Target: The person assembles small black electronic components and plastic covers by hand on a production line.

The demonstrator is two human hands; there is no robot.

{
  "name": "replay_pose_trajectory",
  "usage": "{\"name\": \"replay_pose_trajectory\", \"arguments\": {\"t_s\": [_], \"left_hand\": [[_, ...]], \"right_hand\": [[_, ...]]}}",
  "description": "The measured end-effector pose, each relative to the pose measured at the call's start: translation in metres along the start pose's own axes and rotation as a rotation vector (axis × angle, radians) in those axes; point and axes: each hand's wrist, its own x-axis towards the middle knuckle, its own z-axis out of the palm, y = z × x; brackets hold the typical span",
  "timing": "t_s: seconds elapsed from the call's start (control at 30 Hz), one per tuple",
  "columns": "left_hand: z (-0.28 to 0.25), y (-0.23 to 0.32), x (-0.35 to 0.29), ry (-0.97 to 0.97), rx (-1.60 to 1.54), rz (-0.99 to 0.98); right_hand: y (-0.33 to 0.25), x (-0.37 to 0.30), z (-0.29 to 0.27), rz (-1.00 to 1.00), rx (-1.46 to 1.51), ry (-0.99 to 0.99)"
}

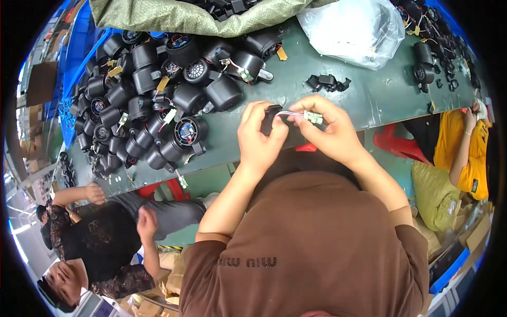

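Observation:
My left hand (259, 138) is closed around a small black plastic part (271, 112), mostly hidden by the fingers. Thin white and reddish wires (290, 113) run from beside it across to my right hand (334, 129). Between the thumb and fingers of that hand is a pale green and white wire connector (313, 117). Both hands are held over the near edge of the table, a short gap apart. Just beyond them lie several small black plastic pieces (327, 82) in a loose row.
Many black cylindrical motor-like units (224, 92) with wires are heaped on the green table (380, 95) at left. A woven sack (174, 18) and a clear plastic bag (351, 31) stand at the back. More black parts (423, 71) lie right. People sit on both sides.

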Motion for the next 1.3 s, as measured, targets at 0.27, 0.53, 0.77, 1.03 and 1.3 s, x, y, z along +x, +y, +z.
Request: {"name": "replay_pose_trajectory", "arguments": {"t_s": [0.27, 0.53, 0.77, 1.03, 1.3], "left_hand": [[0.004, -0.005, -0.003, -0.049, -0.146, -0.13], [0.003, 0.0, 0.0, -0.083, -0.109, -0.087], [0.002, -0.001, -0.001, -0.07, -0.087, 0.009], [0.002, -0.001, 0.0, -0.092, -0.098, -0.013], [0.003, -0.002, -0.001, -0.109, -0.134, -0.002]], "right_hand": [[0.012, 0.005, 0.002, -0.074, -0.222, 0.142], [0.015, 0.001, 0.009, -0.196, -0.234, 0.16], [0.009, 0.001, 0.005, -0.031, -0.199, 0.164], [0.015, 0.002, 0.008, -0.214, -0.361, 0.15], [0.012, 0.004, 0.002, -0.447, -0.67, 0.144]]}}
